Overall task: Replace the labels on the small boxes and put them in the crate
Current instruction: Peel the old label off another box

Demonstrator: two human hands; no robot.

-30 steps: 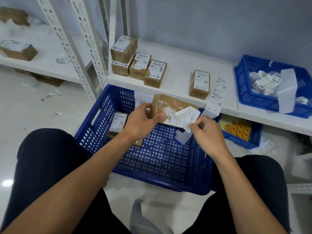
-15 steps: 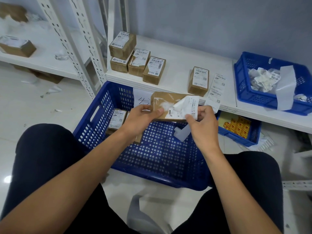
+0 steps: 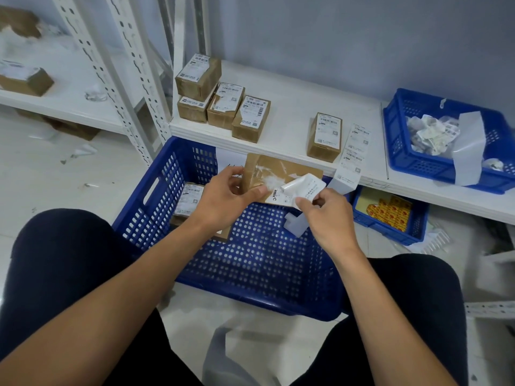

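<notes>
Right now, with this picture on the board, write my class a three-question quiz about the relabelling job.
1. True or false: the left hand holds the brown box.
2. What does the right hand pinch? A) the half-peeled label B) a pen C) a roll of tape
3. How many labelled boxes sit on the white shelf just behind the blue crate?
Key: 1 true; 2 A; 3 five.
</notes>
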